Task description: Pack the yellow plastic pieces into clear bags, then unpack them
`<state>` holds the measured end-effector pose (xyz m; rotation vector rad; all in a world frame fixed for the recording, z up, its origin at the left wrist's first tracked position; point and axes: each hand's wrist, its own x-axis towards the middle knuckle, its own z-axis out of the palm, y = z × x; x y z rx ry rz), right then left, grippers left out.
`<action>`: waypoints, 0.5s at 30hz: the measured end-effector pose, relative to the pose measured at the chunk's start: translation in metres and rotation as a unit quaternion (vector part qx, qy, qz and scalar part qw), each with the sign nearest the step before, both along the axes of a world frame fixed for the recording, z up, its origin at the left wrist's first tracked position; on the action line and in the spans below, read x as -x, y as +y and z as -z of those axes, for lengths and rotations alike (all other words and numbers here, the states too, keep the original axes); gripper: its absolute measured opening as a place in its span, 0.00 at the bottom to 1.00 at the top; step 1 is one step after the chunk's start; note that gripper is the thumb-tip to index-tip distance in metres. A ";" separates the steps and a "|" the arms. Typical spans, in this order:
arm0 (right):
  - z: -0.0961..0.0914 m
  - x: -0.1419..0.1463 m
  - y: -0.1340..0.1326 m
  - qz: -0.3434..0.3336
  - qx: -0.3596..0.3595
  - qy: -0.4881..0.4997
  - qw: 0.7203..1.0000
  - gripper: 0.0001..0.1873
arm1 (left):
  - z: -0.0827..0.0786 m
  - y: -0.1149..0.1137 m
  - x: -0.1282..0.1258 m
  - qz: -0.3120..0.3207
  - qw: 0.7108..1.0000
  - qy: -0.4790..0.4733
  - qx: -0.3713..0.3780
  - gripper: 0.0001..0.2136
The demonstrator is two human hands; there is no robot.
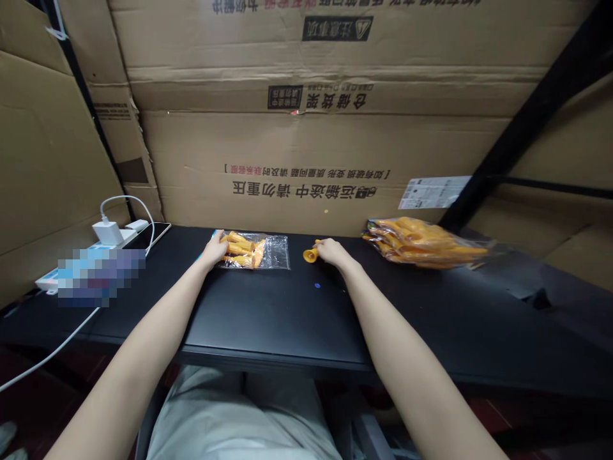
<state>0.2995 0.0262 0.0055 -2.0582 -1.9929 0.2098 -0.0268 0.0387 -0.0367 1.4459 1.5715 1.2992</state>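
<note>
My left hand [215, 249] is closed on the left end of a clear plastic bag [276, 251], which lies flat on the black tabletop. Several orange-yellow horn-shaped pieces [241, 248] show through the film. In my right hand [331, 251], a short way right of the bag, is one loose orange-yellow plastic horn [311, 256]. Its flared, hollow mouth points left and toward me; my fingers wrap its narrow end and partly hide it.
At the right back lies a pile of clear bags [421, 243] with more orange-yellow pieces. A power strip [48, 281] with a white charger [108, 231], a cable and a phone [159, 234] is at the left. Cardboard [306, 147] walls the back; a small blue bit [317, 285] is on the table.
</note>
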 end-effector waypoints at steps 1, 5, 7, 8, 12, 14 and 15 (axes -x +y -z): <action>0.002 0.004 -0.001 -0.042 0.017 0.006 0.999 0.20 | 0.000 0.000 0.000 -0.001 1.000 -0.001 -0.002 0.27; 0.003 0.020 -0.010 -0.088 0.020 -0.080 0.993 0.20 | 0.000 0.000 0.000 -0.005 1.000 0.008 -0.006 0.27; 0.001 0.026 -0.015 -0.103 -0.030 -0.130 0.986 0.15 | -0.002 -0.001 -0.001 -0.006 1.000 0.018 -0.003 0.27; -0.001 0.028 -0.018 -0.117 -0.044 -0.139 0.982 0.13 | -0.003 -0.001 -0.001 -0.004 1.000 0.021 -0.001 0.27; -0.007 0.039 -0.024 -0.170 -0.041 -0.121 0.977 0.12 | -0.005 -0.002 -0.004 0.012 1.000 0.015 0.007 0.27; -0.009 0.046 -0.027 -0.191 -0.059 -0.118 0.973 0.12 | -0.006 -0.003 -0.006 0.017 1.000 0.010 0.009 0.27; -0.009 0.049 -0.028 -0.200 -0.071 -0.116 0.970 0.12 | -0.006 -0.003 -0.007 0.020 1.000 0.008 0.010 0.27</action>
